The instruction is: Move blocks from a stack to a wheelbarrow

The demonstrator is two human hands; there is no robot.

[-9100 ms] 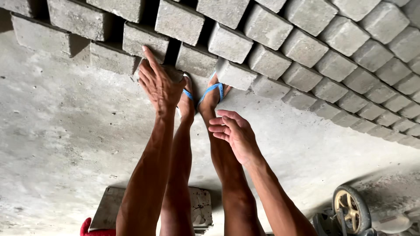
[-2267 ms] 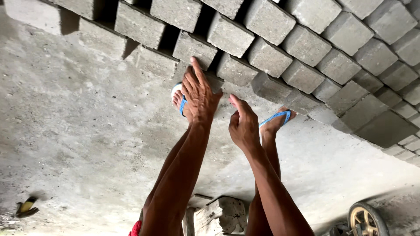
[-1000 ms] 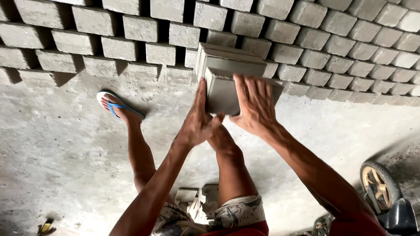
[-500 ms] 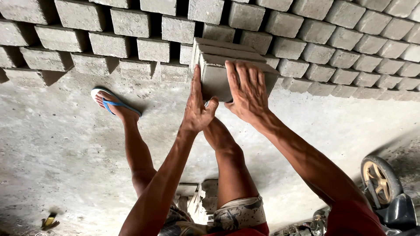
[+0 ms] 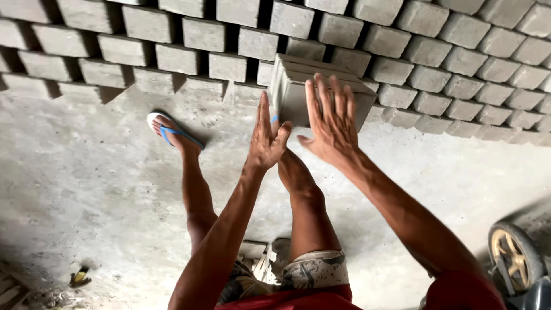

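Letting go of the grey block (image 5: 298, 95) we had gripped 0.5 s earlier, we held our left hand (image 5: 267, 139) and right hand (image 5: 330, 123) open, fingers spread, just off it; it stood upper centre against the block rows (image 5: 189, 34), seemingly set down.
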